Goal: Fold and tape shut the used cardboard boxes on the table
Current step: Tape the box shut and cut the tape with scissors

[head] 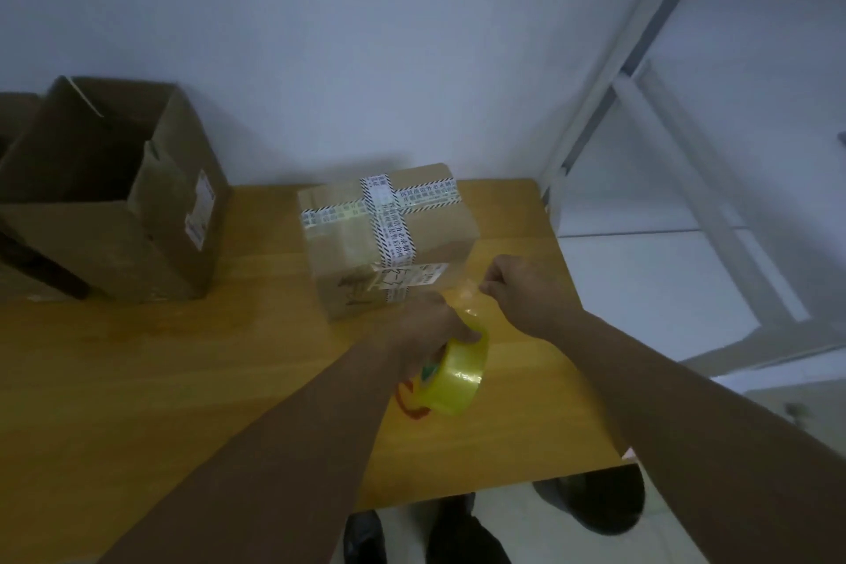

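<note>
A small closed cardboard box (389,238) with printed white tape crossed over its top stands on the wooden table (183,380), near the far side. Just in front of it my left hand (430,325) grips a roll of clear yellowish tape (453,373) held above the table. My right hand (512,284) pinches the loose end of the tape, a short strip (469,300) stretched between hand and roll, close to the box's front right corner. A larger cardboard box (114,192) stands at the far left with its top flaps open.
The table's right edge (590,334) and near edge drop to a pale floor. A white frame (641,115) leans along the wall at the right. Dark shoes (595,504) show below the near edge. Something red (409,403) lies under the tape roll.
</note>
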